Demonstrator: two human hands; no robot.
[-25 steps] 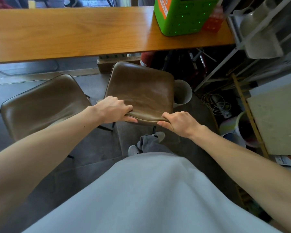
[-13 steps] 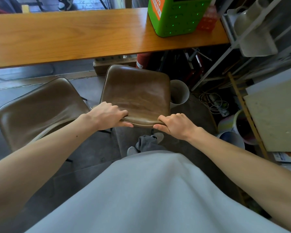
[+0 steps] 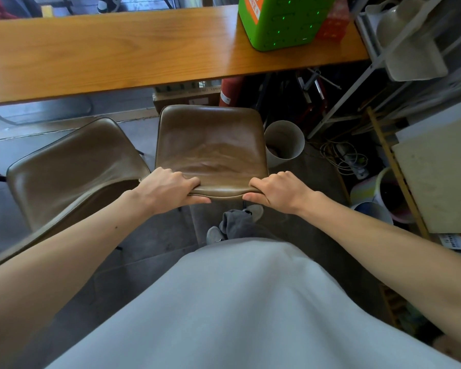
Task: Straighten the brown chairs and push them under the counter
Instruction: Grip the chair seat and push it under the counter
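Brown chair (image 3: pixel 210 147): near edge gripped by left hand (image 3: pixel 168 189) and right hand (image 3: pixel 280 191); swung square to the counter (image 3: pixel 117 54) within the last second, seat just short of its edge, likely ready for pushing under.
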